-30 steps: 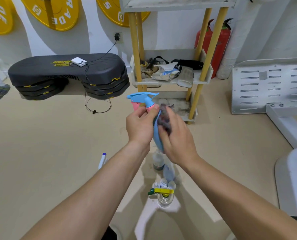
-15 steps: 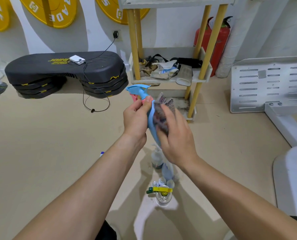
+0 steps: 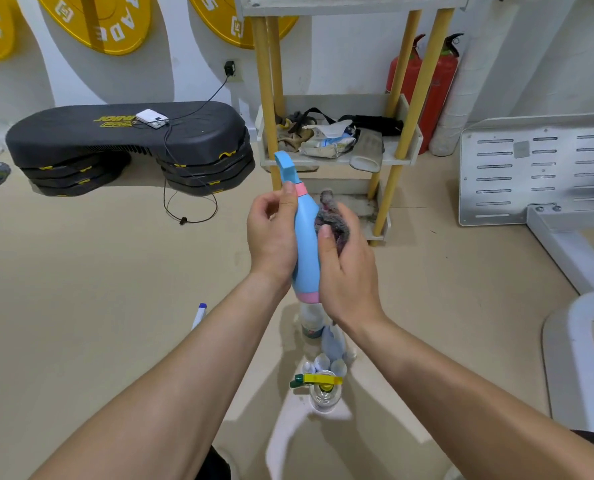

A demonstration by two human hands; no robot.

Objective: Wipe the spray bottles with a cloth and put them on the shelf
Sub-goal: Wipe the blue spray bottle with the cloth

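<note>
Now the blue spray bottle [image 3: 306, 244] is held up in mid-air, near the middle of the view, nozzle tipped up and far-left, pink base pointed down toward the floor [image 3: 115, 271]. It is gripped by the left hand [image 3: 271, 233]: the thumb is laid up along the neck just under the pink collar, and the fingers are curled round the left side of the body. On the right side a dark, bunched cloth [image 3: 332, 216] is clutched in the right hand [image 3: 347, 268] and pressed against the bottle, with the thumb laid on the blue front.

The bottle can be judged a light one, of smooth moulded plastic, stiff enough to be rubbed hard. How full it is cannot be told, since the shell is opaque. A slick surface is to be expected, more so if the cloth is damp, so the narrow part under the collar looks the safest place to be gripped. The trigger head is best left alone.

Beyond the hands, on the far side, the shelf [image 3: 340, 102] is seen, its middle tier cluttered with rags and straps. Near the feet, more bottles [image 3: 311, 320] are left standing, among them a clear bottle [image 3: 321, 389] with a yellow-green trigger.
</note>
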